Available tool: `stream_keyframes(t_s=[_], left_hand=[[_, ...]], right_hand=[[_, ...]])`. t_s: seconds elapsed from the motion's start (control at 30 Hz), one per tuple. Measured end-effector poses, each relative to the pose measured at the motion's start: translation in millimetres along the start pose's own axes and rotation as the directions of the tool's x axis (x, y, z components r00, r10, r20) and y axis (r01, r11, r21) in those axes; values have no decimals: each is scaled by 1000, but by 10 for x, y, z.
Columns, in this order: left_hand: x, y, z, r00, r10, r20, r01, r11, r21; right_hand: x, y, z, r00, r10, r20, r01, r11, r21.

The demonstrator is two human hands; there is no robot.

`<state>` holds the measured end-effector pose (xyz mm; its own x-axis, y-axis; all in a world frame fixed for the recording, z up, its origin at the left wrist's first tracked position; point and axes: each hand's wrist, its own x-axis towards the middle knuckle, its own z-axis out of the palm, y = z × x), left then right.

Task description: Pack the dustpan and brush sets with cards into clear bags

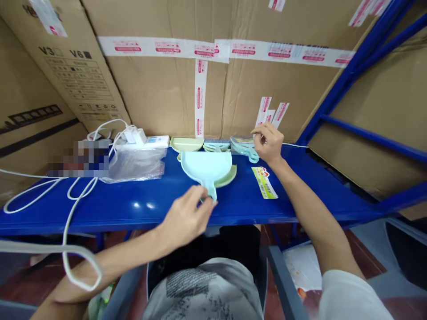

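My left hand [188,215] grips the short handle of a light blue dustpan [207,166], its thumb and fingers closed on it. Under the dustpan's right side a pale green piece [228,176] shows on the blue table. My right hand [268,141] is raised near the back edge with its fingers curled; whether anything is in them is hidden. Close to it lies a light blue item in clear wrapping [245,149]. A yellow-green card [264,182] lies below my right hand. Behind the dustpan are a pale green dustpan [187,144] and blue brushes [216,145].
Clear plastic bags [136,164] and a white charger [135,135] lie on the left of the blue table [126,200]. White cables [71,209] loop over its left edge. Cardboard boxes [160,89] stand behind, and a blue metal frame [353,71] rises at the right.
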<state>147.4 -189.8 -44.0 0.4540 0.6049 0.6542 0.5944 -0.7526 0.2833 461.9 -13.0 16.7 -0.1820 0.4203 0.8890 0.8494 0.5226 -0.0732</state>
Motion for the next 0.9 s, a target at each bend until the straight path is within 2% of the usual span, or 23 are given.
stream_keyframes(t_s=[0.13,0.2,0.27,0.37,0.47,0.57,0.63,0.67,0.73,0.8,0.9], left_hand=[[-43,202,392,997,-5,82,17,987,-157],[37,225,496,994,-30,101,50,978,-204],[111,244,517,994,-50,93,68,978,-199],[129,269,381,999,-39,18,41,991,-126],[7,245,106,996,4,-94,-6,1000,-21],[-218,141,-135,987,7,-158,3,998,64],[-388,45,-196,989,-14,-147,31,994,109],[-468,-3,-195,990,-33,-135,50,991,124],[-599,-90,-149,992,-64,-112,79,987,137],[-677,-155,-90,992,-86,-97,99,985,139],[-685,-219,-58,993,-89,-80,102,978,182]], right_hand=[[-13,91,7,996,-64,63,66,998,-17],[-20,86,0,990,-93,107,98,994,-43],[-25,69,-14,985,-104,136,114,991,-66],[-23,61,-39,986,-99,135,108,992,-66],[-12,57,-44,991,-44,126,46,999,-14],[-18,-41,-11,968,-1,252,-29,993,115],[-52,-185,26,910,-44,413,-42,979,199],[-81,-271,46,864,-84,496,-34,974,223],[-152,-436,81,742,-151,653,-4,973,230],[-221,-545,100,606,-168,777,20,980,196],[-262,-556,92,437,-160,885,24,986,167]])
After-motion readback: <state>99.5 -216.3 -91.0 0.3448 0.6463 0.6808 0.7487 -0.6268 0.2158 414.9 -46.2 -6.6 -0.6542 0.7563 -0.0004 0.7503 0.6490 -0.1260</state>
